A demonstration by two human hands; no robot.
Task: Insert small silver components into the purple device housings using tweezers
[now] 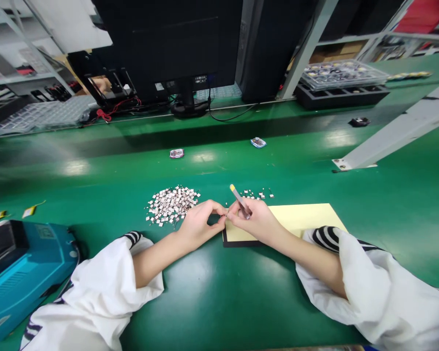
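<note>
Head view: both hands work over a green tabletop (pixel 212 297).
Right grip: the right hand (pixel 254 222) clenches a yellow-capped pen tool (pixel 239 200).
Left grip: the left hand (pixel 199 225) pinches its fingertips (pixel 219 208) together beside the right hand; anything held is too small to tell.
Chips: a pile of silver chips (pixel 171 204) lies just left of the hands, with a few more chips (pixel 254 194) beyond the tool.
Nearby: a pale yellow card (pixel 307 219) lies under the right wrist.

Nothing legible, only unreadable marks. Blue machine (pixel 25 273) left of the left hand (pixel 199 225): pale label (pixel 46 231) w/ QR-like patch, too small to read. Yellow tags (pixel 28 211) on bench (pixel 219 302), further left: marks blurred. Two small printed packs (pixel 258 142) ahead of right hand (pixel 254 222): print too tiny.
</note>
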